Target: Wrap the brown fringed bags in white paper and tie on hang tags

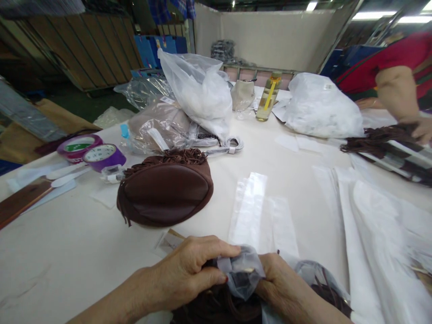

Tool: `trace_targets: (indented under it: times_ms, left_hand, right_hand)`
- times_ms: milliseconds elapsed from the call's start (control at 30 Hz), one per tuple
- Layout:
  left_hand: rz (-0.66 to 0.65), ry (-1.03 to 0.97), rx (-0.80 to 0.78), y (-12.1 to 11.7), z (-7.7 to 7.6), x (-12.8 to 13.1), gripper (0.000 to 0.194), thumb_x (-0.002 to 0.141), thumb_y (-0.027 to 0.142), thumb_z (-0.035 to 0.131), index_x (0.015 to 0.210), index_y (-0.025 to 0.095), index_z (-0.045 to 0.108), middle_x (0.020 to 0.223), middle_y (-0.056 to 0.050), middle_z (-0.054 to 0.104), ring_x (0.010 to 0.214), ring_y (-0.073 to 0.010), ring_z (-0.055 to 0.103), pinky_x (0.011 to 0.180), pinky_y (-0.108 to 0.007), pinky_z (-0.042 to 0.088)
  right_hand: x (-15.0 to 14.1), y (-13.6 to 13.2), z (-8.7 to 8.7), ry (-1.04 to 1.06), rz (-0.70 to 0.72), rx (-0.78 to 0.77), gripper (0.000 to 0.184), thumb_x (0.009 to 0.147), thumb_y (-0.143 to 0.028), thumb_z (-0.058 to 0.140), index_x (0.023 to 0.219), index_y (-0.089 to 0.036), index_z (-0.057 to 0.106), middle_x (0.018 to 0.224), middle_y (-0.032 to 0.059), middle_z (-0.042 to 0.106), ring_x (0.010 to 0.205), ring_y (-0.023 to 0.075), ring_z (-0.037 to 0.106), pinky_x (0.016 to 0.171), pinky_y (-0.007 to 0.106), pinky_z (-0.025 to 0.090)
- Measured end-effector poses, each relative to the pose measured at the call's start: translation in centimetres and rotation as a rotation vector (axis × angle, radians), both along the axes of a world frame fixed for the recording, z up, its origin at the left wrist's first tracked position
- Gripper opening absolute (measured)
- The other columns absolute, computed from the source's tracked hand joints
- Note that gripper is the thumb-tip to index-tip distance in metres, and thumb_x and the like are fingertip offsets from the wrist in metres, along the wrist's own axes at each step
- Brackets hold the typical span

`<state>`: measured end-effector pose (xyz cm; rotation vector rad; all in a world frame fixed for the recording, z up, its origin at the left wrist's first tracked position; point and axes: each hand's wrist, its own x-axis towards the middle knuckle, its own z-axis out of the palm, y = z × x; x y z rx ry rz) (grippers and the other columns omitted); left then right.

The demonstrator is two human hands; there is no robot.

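The left hand (195,265) pinches a bit of cloudy plastic (245,270) between its thumb and fingers. The right hand (280,283) is close by and touches the other side of the plastic; its fingertips are hidden, so I cannot tell how they grip. Under both hands is a dark brown heap (216,310), cut off by the bottom of the view.

Ahead of the left hand, a brown bag (165,191) lies on the white table (67,261). A small packet (168,241) is between that bag and the left hand. Just past the hands lie flat white strips (249,207), so that way is partly covered. Beyond the strips, white table top runs up to the bottle (268,96), far ahead. That is a good wide space.

To the left of the left arm there is lots of room too. Far out that way, two rolls of tape (105,157) sit near the table's slanting side edge. On the right it is tighter: a clear bag (320,281) is next to the right arm, and white sheets (378,252) are past it. Farther right and ahead, another person's hand (421,130) touches dark fringe (381,139).
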<state>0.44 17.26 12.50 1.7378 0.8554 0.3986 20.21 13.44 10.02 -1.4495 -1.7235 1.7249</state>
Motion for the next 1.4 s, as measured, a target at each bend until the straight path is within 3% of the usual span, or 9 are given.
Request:
trace_targets:
  times_ms: [167,300,400,500,700,867,1033,1167,1400]
  left_hand:
    - [-0.171,0.061,-0.086,1.2,1.5,-0.1,0.033,0.076,0.015,0.059,0.107,0.024,0.064,0.089,-0.001,0.067,0.081,-0.0144,0.060,0.076,-0.020,0.042]
    - [-0.304,0.147,-0.023,1.8,2.1,0.1,0.037,0.076,0.011,0.058,0.110,0.026,0.062,0.095,-0.001,0.061,0.089,-0.0146,0.057,0.079,-0.020,0.041]
    - [-0.415,0.189,0.001,2.3,2.3,0.4,0.040,0.072,0.005,0.061,0.107,0.023,0.062,0.097,-0.002,0.058,0.087,-0.0132,0.055,0.076,-0.019,0.041]
    - [-0.550,0.223,-0.005,3.0,2.5,0.9,0.040,0.069,0.001,0.064,0.105,0.019,0.062,0.096,-0.001,0.058,0.086,-0.0118,0.055,0.075,-0.017,0.041]
    - [-0.710,0.473,0.156,3.8,3.6,2.0,0.033,0.074,0.013,0.067,0.105,0.024,0.061,0.093,0.003,0.058,0.083,-0.0126,0.057,0.067,-0.018,0.040]
    - [-0.690,0.564,0.341,2.8,3.5,1.8,0.024,0.078,0.015,0.059,0.100,0.026,0.059,0.092,0.003,0.058,0.074,-0.0138,0.059,0.061,-0.021,0.042]
    - [-0.603,0.319,0.510,1.6,1.5,1.0,0.037,0.085,0.014,0.050,0.120,0.025,0.045,0.115,-0.002,0.054,0.092,-0.0156,0.057,0.077,-0.025,0.043]
    - [-0.654,0.287,0.517,1.5,1.0,1.2,0.034,0.083,0.009,0.048,0.113,0.026,0.051,0.109,0.001,0.058,0.084,-0.0133,0.058,0.074,-0.023,0.042]
    - [-0.799,0.364,0.469,2.8,2.1,2.4,0.026,0.079,0.010,0.055,0.101,0.025,0.057,0.095,0.005,0.062,0.076,-0.0113,0.059,0.060,-0.021,0.037]
  right_hand:
    - [-0.4,-0.2,0.5,0.103,-0.031,-0.025,0.022,0.075,-0.023,0.043,0.057,-0.017,0.054,0.060,-0.0019,0.052,0.064,0.0134,0.047,0.057,0.022,0.037]
    - [-0.3,-0.2,0.1,0.038,-0.062,-0.091,0.015,0.069,-0.017,0.041,0.056,-0.017,0.050,0.056,-0.0027,0.045,0.057,0.0106,0.039,0.049,0.020,0.031]
    - [-0.2,-0.1,-0.4,0.002,-0.060,-0.132,0.013,0.065,-0.016,0.041,0.055,-0.016,0.049,0.055,-0.0030,0.040,0.055,0.0094,0.037,0.047,0.019,0.028]
    - [-0.3,-0.1,-0.6,-0.003,-0.073,-0.168,0.017,0.064,-0.016,0.041,0.058,-0.014,0.056,0.057,-0.0019,0.044,0.055,0.0091,0.039,0.047,0.018,0.029]
    - [-0.6,-0.1,-0.4,-0.032,-0.083,-0.130,0.021,0.064,-0.017,0.043,0.060,-0.015,0.063,0.057,-0.0015,0.049,0.055,0.0089,0.040,0.048,0.018,0.030]
    - [-0.7,0.2,-0.5,-0.094,-0.097,-0.091,0.020,0.064,-0.017,0.041,0.058,-0.015,0.060,0.056,-0.0009,0.049,0.056,0.0104,0.043,0.049,0.019,0.031]
    - [-0.6,0.1,-0.7,-0.096,-0.096,-0.060,0.021,0.064,-0.019,0.039,0.055,-0.015,0.058,0.054,-0.0013,0.046,0.056,0.0114,0.043,0.050,0.021,0.031]
    - [-0.5,-0.4,-0.9,-0.086,-0.071,-0.047,0.025,0.065,-0.016,0.039,0.062,-0.015,0.063,0.057,-0.0015,0.051,0.059,0.0118,0.046,0.052,0.020,0.033]
    - [-0.8,-0.8,-1.0,-0.161,-0.057,0.007,0.026,0.072,-0.021,0.040,0.061,-0.015,0.064,0.060,0.0003,0.060,0.061,0.0147,0.054,0.054,0.022,0.037]
